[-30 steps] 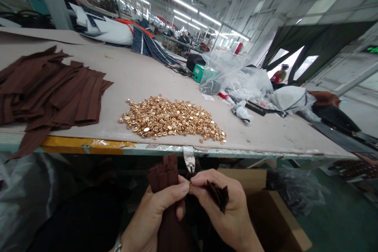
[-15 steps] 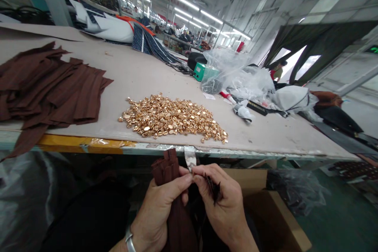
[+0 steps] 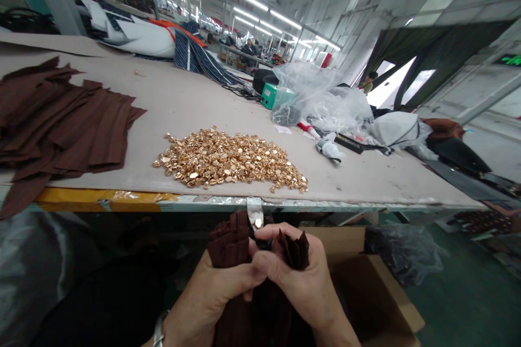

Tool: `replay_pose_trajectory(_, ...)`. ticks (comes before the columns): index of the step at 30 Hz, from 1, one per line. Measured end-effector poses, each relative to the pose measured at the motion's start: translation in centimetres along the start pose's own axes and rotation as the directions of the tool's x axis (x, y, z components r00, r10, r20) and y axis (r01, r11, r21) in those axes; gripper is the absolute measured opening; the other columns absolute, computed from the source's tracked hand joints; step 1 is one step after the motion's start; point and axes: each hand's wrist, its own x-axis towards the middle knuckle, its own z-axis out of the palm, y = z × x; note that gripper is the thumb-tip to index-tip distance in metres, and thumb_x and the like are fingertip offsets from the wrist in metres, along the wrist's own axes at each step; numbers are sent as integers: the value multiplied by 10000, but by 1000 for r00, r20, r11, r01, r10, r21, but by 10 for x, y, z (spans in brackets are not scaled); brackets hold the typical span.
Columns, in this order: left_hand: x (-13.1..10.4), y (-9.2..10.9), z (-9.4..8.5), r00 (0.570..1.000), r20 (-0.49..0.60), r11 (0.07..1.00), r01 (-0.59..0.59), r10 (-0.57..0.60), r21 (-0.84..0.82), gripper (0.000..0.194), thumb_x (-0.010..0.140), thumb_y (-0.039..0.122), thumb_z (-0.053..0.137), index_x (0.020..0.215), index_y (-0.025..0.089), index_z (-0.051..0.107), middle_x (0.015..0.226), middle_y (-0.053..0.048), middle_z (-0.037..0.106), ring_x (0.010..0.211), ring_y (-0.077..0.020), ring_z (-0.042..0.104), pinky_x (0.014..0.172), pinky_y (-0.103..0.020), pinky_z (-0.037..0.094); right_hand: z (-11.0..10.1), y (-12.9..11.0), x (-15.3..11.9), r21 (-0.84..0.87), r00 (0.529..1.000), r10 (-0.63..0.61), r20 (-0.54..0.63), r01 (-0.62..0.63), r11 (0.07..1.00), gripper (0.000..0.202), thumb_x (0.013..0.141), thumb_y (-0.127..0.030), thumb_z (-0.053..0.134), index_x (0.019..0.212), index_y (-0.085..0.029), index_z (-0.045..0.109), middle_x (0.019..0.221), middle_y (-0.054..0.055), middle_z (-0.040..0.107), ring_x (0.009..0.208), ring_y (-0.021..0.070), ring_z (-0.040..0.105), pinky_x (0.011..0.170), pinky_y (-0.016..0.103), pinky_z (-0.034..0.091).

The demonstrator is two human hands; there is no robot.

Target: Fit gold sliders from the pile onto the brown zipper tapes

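My left hand (image 3: 222, 287) is closed round a bundle of dark brown zipper strips (image 3: 232, 241) below the table's front edge. Folded ends of brown strips (image 3: 296, 252) stick out of my right hand (image 3: 299, 282), whose fingers are curled round them. The two thumbs meet between the bundles. Just above the fingertips, a small gold piece (image 3: 258, 223) sits at the lower end of a pale metal strip (image 3: 254, 209) fixed to the table edge. Behind it, a heap of gold zipper pulls (image 3: 232, 160) lies on the table.
More brown strips (image 3: 61, 119) are piled on the table (image 3: 366, 173) at the left. Clear plastic bags (image 3: 325, 100) and a green box (image 3: 268, 96) lie at the back. An open cardboard box (image 3: 391, 293) stands below, at the right. People are in the background.
The view has shifted slightly. My right hand has turned, and the strip ends in it show more. A gold piece now shows at the metal strip's end, where my fingertips were before.
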Motion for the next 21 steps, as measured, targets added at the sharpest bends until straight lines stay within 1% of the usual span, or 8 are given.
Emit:
replay_pose_trajectory(2,-2,-1,0,1000,11,1000,16,-16,-5,121,555,195,798,588,151,691,447,41,547,453,-81,432,465,-197,326,1,-3,-5,44,999,23,39,-25,999,177,693,-260,754,832,-169,694,564,-61,508,472,65,353,437,196,298)
replay_pose_trajectory(4,-4,-4,0,1000,12,1000,16,-16,-16,163,517,148,807,662,167,735,506,30,612,488,-96,480,491,-202,368,4,-6,-8,69,998,58,35,-60,996,177,655,-239,772,783,-160,680,550,-64,487,477,67,353,439,197,292)
replay_pose_trajectory(7,-5,-5,-1,998,70,1000,8,-9,3,277,512,111,809,772,194,761,714,-2,715,675,-163,589,670,-272,477,9,-6,-11,117,996,81,40,-85,990,158,654,-232,766,676,-155,630,554,-52,501,508,81,397,475,207,325)
replay_pose_trajectory(9,-5,-5,-2,993,118,999,6,-12,45,239,537,123,811,762,184,759,762,-14,726,747,-189,607,758,-311,483,10,-7,-12,176,996,72,48,-80,981,184,671,-235,753,625,-156,594,557,-49,502,522,84,409,497,211,342)
replay_pose_trajectory(11,-6,-3,-1,994,107,999,12,-18,53,173,531,120,815,676,171,736,679,2,703,688,-171,601,707,-283,480,9,-7,-12,245,994,89,56,-100,964,216,675,-241,746,603,-157,561,548,-53,486,520,82,405,500,207,349)
replay_pose_trajectory(14,-10,3,3,998,23,998,53,-52,-30,192,473,98,824,596,173,696,559,37,645,579,-136,569,589,-237,448,6,-5,-11,307,989,139,57,-150,940,229,687,-250,734,603,-155,543,523,-60,474,493,71,386,475,195,339)
replay_pose_trajectory(17,-16,9,10,995,8,989,95,-95,-113,208,460,114,829,609,185,702,535,36,635,552,-141,573,578,-255,459,4,0,-10,360,984,169,58,-179,916,192,700,-252,732,643,-149,580,460,-86,432,420,47,323,412,183,279)
replay_pose_trajectory(21,-19,11,13,994,-13,990,102,-104,-99,279,429,122,857,654,200,711,572,27,668,564,-143,593,561,-240,470,5,7,-11,398,982,175,70,-189,898,190,704,-244,737,636,-143,590,424,-95,416,372,32,298,361,176,211)
